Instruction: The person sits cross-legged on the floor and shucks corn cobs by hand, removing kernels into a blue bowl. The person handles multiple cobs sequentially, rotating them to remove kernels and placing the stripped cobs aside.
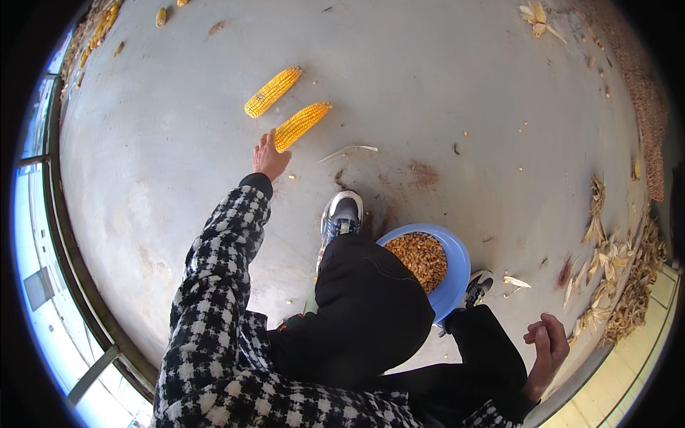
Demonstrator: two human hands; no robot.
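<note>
My left hand (pixel 271 159) is at the near end of a yellow corn cob (pixel 303 126) on the concrete floor. Its fingers and thumb lie around that end; whether they grip it is unclear. Just beyond lies a second corn cob (pixel 273 91), with a dark damaged patch on its kernels. My right hand (pixel 547 348) hangs at the lower right, fingers loosely curled and apart from the thumb, holding nothing visible. A blue plastic basin (pixel 456 267) stands between my feet, partly hidden by my knee. Loose corn kernels (pixel 420 257) fill its visible part.
Dry corn husks (pixel 607 262) are heaped along the right edge of the floor. More cobs (pixel 101 32) lie at the far left, with a small cob (pixel 161 17) nearby. A framed glass panel (pixel 48 267) runs down the left side. Stray kernels dot the concrete.
</note>
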